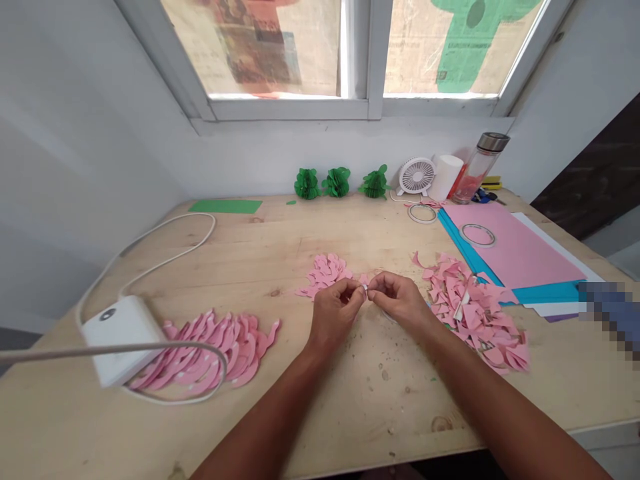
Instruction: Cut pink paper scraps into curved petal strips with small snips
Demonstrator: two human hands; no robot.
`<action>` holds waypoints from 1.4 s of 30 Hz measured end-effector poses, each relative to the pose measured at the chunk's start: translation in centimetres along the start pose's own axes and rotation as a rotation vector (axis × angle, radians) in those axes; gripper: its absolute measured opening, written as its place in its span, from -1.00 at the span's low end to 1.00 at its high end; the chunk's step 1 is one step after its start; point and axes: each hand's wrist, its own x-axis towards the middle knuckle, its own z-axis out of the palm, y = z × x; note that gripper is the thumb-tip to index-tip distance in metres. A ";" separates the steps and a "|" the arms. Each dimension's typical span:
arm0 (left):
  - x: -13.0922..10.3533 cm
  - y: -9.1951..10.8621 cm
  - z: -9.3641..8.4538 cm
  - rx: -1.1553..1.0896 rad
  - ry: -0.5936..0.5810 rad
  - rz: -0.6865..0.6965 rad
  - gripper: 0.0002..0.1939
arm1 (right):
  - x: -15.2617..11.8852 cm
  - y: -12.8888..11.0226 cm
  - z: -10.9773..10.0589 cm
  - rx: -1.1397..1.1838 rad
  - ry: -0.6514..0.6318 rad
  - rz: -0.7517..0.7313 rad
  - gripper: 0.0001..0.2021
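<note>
On the table [240, 257], small cutouts [327, 272] and, farther off, curved pieces [205, 353] lay left of the scrap pile [475, 313]; the fan [417, 175] and bottle [481, 170] stood behind it.

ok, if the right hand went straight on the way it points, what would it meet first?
Likely the left hand, at its fingertips, just past the small white piece between them; exact depth unclear.

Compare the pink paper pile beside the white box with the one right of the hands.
The left pile has smooth-edged, curving pieces; the right pile has jagged, angular scraps. The left pile overlaps in a layered run; the right pile is jumbled. Both are pink.
</note>
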 end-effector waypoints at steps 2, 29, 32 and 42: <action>0.0 0.0 0.0 -0.002 0.002 0.005 -0.84 | 0.0 -0.1 0.0 0.071 -0.025 0.040 -0.94; 0.1 -0.1 0.2 -0.130 -0.011 -0.069 -0.85 | -0.3 -0.4 0.2 -0.127 0.066 -0.045 -0.93; 0.1 0.0 0.2 -0.194 -0.017 -0.106 -0.85 | -0.6 -0.6 0.2 -0.316 0.107 -0.149 -0.94; 0.3 0.2 0.2 -0.233 -0.018 -0.115 -0.84 | -0.9 -0.7 0.5 -0.610 0.157 -0.361 -0.94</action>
